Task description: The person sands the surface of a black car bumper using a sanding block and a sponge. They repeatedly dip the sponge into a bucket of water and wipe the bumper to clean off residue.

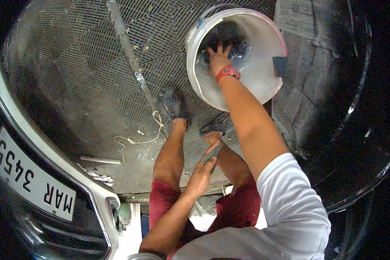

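My right hand, a red watch on its wrist, reaches down inside a large white bucket. Its fingers are spread over dark, glinting water in the bottom, and I see nothing gripped in them. Whether the fingertips are under the surface, I cannot tell. Lower down, between my legs, my left hand is closed around a thin, flat, grey-green piece, possibly a sanding sheet or pad. A small dark grey square piece hangs over the bucket's right rim.
A white car front with a number plate is at left. A dark glossy car panel curves along the right. Gridded matting bears a pale cord, a light strip and a worn metal strip.
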`<act>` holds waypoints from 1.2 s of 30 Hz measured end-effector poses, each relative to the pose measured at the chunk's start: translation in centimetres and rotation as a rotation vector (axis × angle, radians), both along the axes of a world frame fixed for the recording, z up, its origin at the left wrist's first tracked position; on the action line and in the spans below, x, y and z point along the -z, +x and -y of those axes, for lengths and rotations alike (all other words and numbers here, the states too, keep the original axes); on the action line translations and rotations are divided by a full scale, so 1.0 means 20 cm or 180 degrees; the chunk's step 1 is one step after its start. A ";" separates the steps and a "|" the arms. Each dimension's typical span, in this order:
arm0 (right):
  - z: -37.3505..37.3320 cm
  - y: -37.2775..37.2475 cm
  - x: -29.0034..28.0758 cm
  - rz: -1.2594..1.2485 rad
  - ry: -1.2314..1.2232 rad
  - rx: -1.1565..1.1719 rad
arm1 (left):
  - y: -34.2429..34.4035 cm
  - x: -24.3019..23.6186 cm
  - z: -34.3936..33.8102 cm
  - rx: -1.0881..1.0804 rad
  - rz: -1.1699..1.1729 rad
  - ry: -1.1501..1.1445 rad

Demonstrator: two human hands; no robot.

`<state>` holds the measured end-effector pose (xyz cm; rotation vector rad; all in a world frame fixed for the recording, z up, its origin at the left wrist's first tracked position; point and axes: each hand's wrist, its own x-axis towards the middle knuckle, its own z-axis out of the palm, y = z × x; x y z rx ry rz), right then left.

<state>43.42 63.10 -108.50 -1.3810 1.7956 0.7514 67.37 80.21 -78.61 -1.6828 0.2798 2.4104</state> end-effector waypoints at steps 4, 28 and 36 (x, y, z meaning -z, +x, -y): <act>0.03 -0.01 0.02 0.0488 0.0234 -0.0053 | 0.05 0.06 -0.01 -0.0129 -0.0061 -0.0115; -0.18 -0.11 -2.19 0.5042 -0.1097 0.6336 | -0.48 -0.29 0.61 -0.2668 -0.0524 -0.0486; -0.23 -0.14 -2.85 0.5649 -0.2101 0.6260 | -0.93 -0.67 0.93 -0.3260 -0.3032 0.0756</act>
